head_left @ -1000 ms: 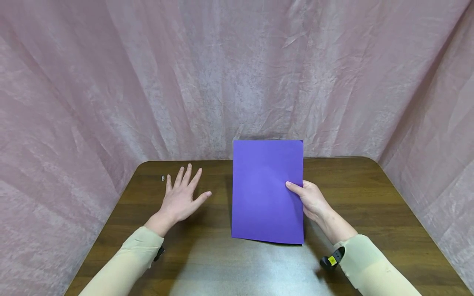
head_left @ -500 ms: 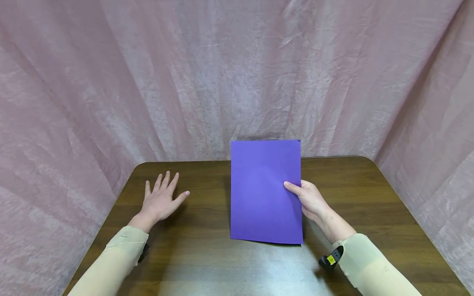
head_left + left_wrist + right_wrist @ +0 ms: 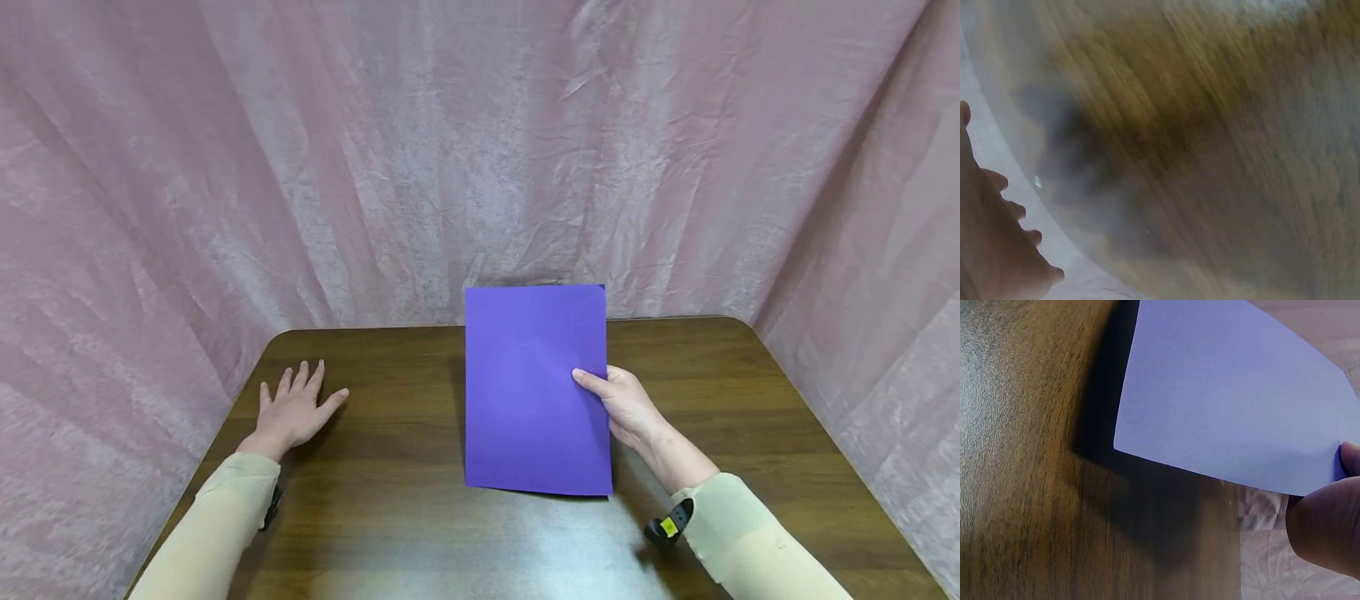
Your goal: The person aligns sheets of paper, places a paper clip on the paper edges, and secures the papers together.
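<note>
My right hand (image 3: 628,404) grips a purple sheet of paper (image 3: 528,417) by its right edge, thumb on the near face and the other fingers behind it. The sheet stands tilted up over the table, its lower edge casting a dark shadow on the wood in the right wrist view. My left hand (image 3: 291,414) is spread at the far left of the table, palm down, holding nothing. In the left wrist view a small pale paper clip (image 3: 1037,182) lies near the table edge, beyond the fingertips; in the head view the left hand hides it.
The brown wooden table (image 3: 390,467) has rounded far corners. Pink curtains (image 3: 420,150) hang close behind it and along both sides. A black wrist camera (image 3: 663,529) with a yellow label sits under the right sleeve.
My left hand has moved left and slightly nearer, over the place where the paper clip showed. The right hand and the purple sheet have stayed nearly still.
</note>
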Demonstrator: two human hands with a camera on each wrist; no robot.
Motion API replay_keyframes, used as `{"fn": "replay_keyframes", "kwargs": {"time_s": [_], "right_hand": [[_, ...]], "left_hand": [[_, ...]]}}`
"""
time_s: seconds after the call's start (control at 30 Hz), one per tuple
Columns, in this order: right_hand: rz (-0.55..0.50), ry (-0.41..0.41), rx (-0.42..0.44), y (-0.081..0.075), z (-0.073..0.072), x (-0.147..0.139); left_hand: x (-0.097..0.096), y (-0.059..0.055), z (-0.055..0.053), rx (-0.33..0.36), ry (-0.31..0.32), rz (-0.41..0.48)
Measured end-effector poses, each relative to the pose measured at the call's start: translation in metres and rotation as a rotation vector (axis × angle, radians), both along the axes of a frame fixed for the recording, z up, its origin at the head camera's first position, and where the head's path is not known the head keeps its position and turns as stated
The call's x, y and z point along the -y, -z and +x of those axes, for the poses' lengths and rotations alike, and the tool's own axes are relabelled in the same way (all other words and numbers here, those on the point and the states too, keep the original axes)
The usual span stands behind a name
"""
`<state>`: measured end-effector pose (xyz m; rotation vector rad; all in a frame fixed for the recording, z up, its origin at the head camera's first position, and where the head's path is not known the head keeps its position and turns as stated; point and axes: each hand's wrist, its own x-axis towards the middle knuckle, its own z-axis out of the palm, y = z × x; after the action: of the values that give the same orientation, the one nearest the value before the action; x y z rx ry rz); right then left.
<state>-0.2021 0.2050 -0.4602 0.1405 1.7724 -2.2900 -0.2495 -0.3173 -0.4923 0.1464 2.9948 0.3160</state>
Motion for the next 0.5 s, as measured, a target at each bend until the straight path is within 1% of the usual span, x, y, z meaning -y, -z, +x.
{"fn": "replay_keyframes", "kwargs": {"time_s": [0.1, 0.23, 0.5], "right_hand": [[0.003, 0.000, 0.001, 0.000, 0.000, 0.000], [0.005, 0.001, 0.007, 0.002, 0.000, 0.000], [0.016, -0.008, 0.002, 0.002, 0.002, -0.002]], "left_hand": [[0.001, 0.001, -0.003, 0.021, 0.005, 0.004], [0.001, 0.006, -0.008, 0.047, 0.002, -0.006], [-0.004, 0.007, -0.016, 0.085, -0.002, 0.021]]}}
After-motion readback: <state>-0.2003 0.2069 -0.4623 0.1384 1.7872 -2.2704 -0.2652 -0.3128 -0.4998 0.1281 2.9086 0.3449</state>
